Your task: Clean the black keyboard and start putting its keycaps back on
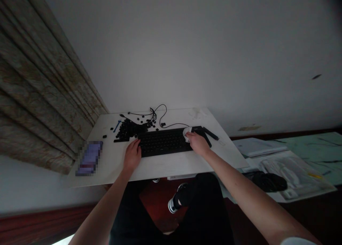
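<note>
Black keyboard (pixel 163 142) lies flat near the middle of the white table (pixel 171 168), closer to the front edge than the back. The right hand (pixel 196 143) is curled around a crumpled white cloth (pixel 187 134), pressing it on the keyboard's right end. The left hand (pixel 132 154) rests partly open on the keyboard's front left corner, holding nothing visible. A heap of loose black keycaps (pixel 129 129) sits just beside the left end, with a small blue tool (pixel 117 126) near it. A black cable (pixel 156 113) loops behind the keyboard toward the back edge. A black bar (pixel 210 133) lies off the right end, and a pixelated phone (pixel 89 159) lies by the left edge.
</note>
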Demonstrator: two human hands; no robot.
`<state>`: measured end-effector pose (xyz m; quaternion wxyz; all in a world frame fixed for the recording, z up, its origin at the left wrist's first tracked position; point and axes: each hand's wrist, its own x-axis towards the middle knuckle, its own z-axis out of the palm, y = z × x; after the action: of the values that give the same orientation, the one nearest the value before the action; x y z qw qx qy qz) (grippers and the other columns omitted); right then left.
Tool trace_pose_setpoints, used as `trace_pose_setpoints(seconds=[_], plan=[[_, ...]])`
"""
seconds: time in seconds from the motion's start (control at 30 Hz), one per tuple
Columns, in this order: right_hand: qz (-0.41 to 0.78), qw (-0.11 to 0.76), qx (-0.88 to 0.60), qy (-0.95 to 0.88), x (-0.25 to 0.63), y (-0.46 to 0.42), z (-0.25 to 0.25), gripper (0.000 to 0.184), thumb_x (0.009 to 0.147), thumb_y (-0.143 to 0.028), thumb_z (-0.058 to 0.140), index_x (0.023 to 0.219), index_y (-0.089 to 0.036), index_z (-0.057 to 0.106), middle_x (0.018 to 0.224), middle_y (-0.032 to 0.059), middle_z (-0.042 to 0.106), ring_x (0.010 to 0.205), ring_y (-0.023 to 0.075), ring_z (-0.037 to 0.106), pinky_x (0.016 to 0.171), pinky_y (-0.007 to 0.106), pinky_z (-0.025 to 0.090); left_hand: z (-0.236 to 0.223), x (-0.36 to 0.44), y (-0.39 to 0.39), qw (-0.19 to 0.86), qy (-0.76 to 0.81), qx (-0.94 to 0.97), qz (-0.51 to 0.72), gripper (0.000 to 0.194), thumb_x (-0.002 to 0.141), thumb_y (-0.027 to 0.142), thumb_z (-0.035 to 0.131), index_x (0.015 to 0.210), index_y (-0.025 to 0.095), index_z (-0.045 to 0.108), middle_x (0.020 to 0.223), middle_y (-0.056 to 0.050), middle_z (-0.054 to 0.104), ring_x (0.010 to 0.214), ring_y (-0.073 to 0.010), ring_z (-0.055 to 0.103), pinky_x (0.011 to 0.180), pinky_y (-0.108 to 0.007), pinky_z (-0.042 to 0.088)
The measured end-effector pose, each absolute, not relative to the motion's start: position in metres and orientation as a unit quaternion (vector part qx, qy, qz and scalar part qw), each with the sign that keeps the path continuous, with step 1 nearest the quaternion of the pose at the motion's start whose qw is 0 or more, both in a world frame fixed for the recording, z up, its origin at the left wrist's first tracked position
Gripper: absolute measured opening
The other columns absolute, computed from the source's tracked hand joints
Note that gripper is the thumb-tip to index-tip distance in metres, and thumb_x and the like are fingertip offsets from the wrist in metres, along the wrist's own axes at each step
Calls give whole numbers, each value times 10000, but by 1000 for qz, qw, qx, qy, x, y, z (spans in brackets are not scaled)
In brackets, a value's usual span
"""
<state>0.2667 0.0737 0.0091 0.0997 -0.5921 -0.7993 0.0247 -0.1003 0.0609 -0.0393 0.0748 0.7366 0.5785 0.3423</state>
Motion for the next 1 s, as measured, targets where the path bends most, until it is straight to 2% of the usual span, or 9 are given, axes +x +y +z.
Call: trace_pose_setpoints(seconds=[0.07, 0.2, 0.33, 0.43, 0.63, 0.73, 0.87, 1.0], plan=[[44, 146, -595, -789, 237, 81, 12, 570, 802, 41, 446, 1292, -177, 640, 1345, 97, 643, 1249, 215, 593, 1103, 375, 424, -41, -100, 62, 69, 579, 736, 344, 412, 947, 197, 419, 1328, 193, 573, 1363, -114, 596, 1265, -259, 564, 1126, -493, 444], [111, 223, -506, -826, 131, 100, 10, 544, 835, 45, 423, 1294, -161, 630, 1369, 76, 627, 1267, 171, 574, 1091, 284, 413, -44, -102, 64, 58, 576, 738, 347, 424, 950, 183, 390, 1341, 181, 555, 1367, -123, 593, 1284, -262, 552, 1126, -500, 442], [154, 204, -416, -873, 45, 116, 6, 455, 843, 40, 462, 1178, -171, 685, 1282, 69, 679, 1240, 193, 591, 1096, 301, 394, -45, -107, 67, 69, 569, 748, 336, 403, 938, 145, 354, 1249, 156, 610, 1252, -137, 660, 1213, -259, 602, 1087, -489, 478], [142, 184, -402, -886, 31, 123, 6, 376, 888, 6, 474, 1137, -168, 694, 1259, 91, 687, 1221, 212, 602, 1098, 343, 387, -45, -108, 68, 78, 569, 750, 327, 397, 926, 129, 361, 1210, 154, 637, 1210, -140, 683, 1171, -260, 625, 1066, -486, 493], [59, 120, -441, -887, 100, 124, 9, 330, 923, -49, 483, 1157, -146, 694, 1270, 130, 679, 1217, 230, 606, 1043, 322, 434, -45, -108, 65, 72, 587, 734, 334, 422, 950, 171, 381, 1310, 173, 601, 1315, -114, 648, 1243, -244, 590, 1100, -477, 470], [25, 102, -461, -881, 157, 118, 8, 398, 900, -9, 457, 1188, -157, 689, 1296, 123, 668, 1249, 223, 589, 1091, 355, 403, -45, -107, 65, 77, 584, 734, 338, 414, 961, 198, 386, 1314, 180, 602, 1312, -107, 652, 1235, -241, 596, 1101, -475, 472], [-14, 79, -517, -852, 234, 107, 4, 499, 847, 42, 416, 1259, -109, 653, 1352, 150, 629, 1298, 224, 554, 1124, 384, 383, -46, -105, 64, 70, 587, 730, 343, 405, 969, 232, 400, 1316, 183, 604, 1308, -112, 653, 1230, -252, 599, 1093, -482, 479], [-18, 67, -568, -820, 282, 101, 4, 569, 784, 72, 407, 1251, -125, 666, 1340, 128, 643, 1260, 223, 589, 1124, 379, 390, -45, -103, 63, 63, 590, 730, 340, 410, 971, 243, 411, 1333, 177, 591, 1317, -117, 648, 1234, -262, 594, 1092, -487, 477]])
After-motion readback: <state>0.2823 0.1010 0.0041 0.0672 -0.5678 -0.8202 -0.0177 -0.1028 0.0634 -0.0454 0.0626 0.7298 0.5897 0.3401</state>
